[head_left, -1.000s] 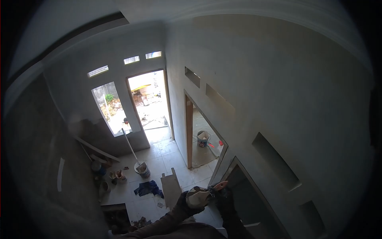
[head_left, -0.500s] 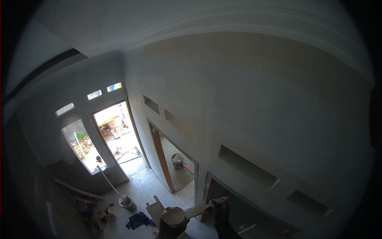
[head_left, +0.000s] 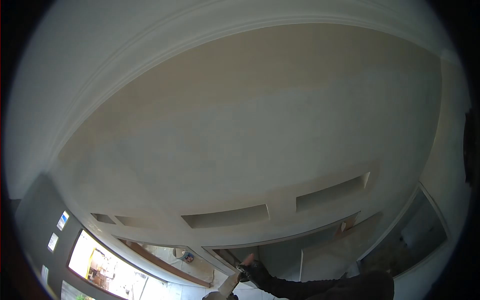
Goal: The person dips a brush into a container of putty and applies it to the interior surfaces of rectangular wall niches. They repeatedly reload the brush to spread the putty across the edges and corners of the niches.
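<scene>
**Your right hand [head_left: 256,274] holds a flat scraper [head_left: 229,285]**

The scraper slants down at the bottom middle, near a pale bowl [head_left: 213,296]. Your left hand [head_left: 232,297] is mostly cut off there, so I can't tell its grip. A big wall [head_left: 225,150] fills the middle. A bright doorway [head_left: 112,267] is at lower left.

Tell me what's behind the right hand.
Behind the right hand, which grips a flat-bladed tool, a dim doorway shows above. The hand and the dark sleeve cover whatever lies directly behind them, so that can't be seen.
</scene>
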{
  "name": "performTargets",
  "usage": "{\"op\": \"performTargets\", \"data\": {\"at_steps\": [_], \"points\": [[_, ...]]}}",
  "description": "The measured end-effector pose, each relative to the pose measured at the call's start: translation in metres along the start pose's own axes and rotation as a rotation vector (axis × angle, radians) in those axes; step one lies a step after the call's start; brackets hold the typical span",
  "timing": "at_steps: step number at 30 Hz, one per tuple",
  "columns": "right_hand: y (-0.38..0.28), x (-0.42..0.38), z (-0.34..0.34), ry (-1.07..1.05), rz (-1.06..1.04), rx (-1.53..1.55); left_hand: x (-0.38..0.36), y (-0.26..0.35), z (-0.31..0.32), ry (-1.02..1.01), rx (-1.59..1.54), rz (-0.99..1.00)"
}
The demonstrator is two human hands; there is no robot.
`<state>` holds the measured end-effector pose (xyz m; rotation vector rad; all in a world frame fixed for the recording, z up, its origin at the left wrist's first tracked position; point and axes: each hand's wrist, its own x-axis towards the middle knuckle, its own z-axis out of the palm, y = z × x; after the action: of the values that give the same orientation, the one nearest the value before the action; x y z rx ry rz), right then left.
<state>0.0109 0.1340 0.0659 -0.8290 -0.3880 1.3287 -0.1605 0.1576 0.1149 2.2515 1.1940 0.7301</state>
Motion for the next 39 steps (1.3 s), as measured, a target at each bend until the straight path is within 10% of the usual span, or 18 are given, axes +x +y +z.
{"op": "performTargets", "data": {"at_steps": [18, 32, 39], "points": [[-0.015, -0.012, -0.017, 0.349, -0.304, 0.109, 0.121, 0.027, 0.063, -0.24, 0.07, 0.543], [0.072, 0.034, 0.058, 0.597, -0.384, 0.156, 0.142, -0.13, 0.039, -0.235, 0.09, 0.625], [0.107, 0.039, 0.092, 0.665, -0.321, 0.183, 0.11, -0.318, 0.109, -0.131, 0.216, 0.69]]}}
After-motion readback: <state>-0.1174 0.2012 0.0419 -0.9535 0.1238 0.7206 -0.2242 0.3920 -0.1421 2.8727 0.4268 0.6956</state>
